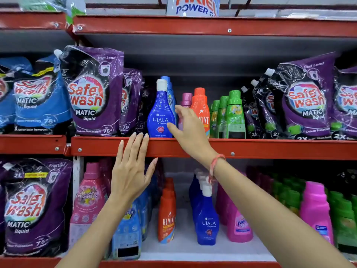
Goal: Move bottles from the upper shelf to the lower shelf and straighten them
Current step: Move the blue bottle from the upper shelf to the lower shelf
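On the upper shelf (251,148) stand a blue Ujala bottle (160,113) with a white cap, a pink bottle (185,102), an orange Revive bottle (201,107) and green bottles (234,115). My right hand (188,128) reaches between the Ujala and pink bottles, fingers apart, thumb touching the Ujala bottle's side. My left hand (131,167) lies flat against the red shelf edge, fingers spread, holding nothing. On the lower shelf (185,250) stand an orange Revive bottle (167,215), a row of blue Ujala bottles (206,221) and pink bottles (238,225).
Purple and blue Safe Wash pouches (90,93) fill the upper shelf's left and right ends (307,101). More pouches (32,206) stand lower left. Pink (315,211) and green bottles (343,219) crowd the lower right. White shelf floor shows between the Revive and Ujala rows.
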Demonstrator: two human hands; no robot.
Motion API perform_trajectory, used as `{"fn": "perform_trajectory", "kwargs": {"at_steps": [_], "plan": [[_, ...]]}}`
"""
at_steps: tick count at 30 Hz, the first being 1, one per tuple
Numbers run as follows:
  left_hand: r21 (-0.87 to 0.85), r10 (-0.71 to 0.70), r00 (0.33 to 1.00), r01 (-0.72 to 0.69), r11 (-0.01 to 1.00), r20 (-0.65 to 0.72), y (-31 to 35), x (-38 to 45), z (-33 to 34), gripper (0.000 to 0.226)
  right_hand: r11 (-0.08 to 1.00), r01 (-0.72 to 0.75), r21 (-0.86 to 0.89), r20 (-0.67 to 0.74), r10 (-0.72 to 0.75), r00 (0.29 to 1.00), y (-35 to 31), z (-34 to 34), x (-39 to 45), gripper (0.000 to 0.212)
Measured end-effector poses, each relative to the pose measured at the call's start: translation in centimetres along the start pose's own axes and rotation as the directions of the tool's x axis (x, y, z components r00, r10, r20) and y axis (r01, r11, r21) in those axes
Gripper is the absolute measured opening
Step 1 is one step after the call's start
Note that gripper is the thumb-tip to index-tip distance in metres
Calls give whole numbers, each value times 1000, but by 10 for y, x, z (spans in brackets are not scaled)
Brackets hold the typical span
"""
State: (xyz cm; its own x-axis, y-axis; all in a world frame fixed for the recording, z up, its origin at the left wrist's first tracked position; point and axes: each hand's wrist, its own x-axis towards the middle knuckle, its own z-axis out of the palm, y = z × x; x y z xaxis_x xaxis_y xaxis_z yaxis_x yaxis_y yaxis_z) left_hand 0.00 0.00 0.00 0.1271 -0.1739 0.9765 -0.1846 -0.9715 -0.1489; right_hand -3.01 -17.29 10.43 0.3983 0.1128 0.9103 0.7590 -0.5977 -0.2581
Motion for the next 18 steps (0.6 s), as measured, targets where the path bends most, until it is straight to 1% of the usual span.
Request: {"fn": "perform_trajectory", "kwargs": {"at_steps": [3,6,9,11,14,16,18], "plan": [[1,15,999,-15,1000,-29,-3,1,1,62,994,-86,-65,77,91,993,-1,13,24,57],[6,24,1000,-24,1000,-18,-4,-1,7,65,981,-187,-59,155,194,969,-2,22,36,60],[25,22,1000,-21,999,-22,-4,-3,10,69,973,-229,-37,191,232,954,2,25,39,68],[35,22,1000,-22,999,-4,-3,-4,11,71,971,-233,-60,159,240,958,3,25,39,69],[49,33,999,-33,998,5,-4,-4,9,72,968,-239,-70,87,245,966,3,22,39,60],[54,36,999,-36,998,4,-4,-3,8,71,970,-241,-37,69,243,968,2,20,36,55],[55,30,999,-31,998,16,-4,-3,5,70,968,-250,32,38,249,968,1,16,31,54]]}}
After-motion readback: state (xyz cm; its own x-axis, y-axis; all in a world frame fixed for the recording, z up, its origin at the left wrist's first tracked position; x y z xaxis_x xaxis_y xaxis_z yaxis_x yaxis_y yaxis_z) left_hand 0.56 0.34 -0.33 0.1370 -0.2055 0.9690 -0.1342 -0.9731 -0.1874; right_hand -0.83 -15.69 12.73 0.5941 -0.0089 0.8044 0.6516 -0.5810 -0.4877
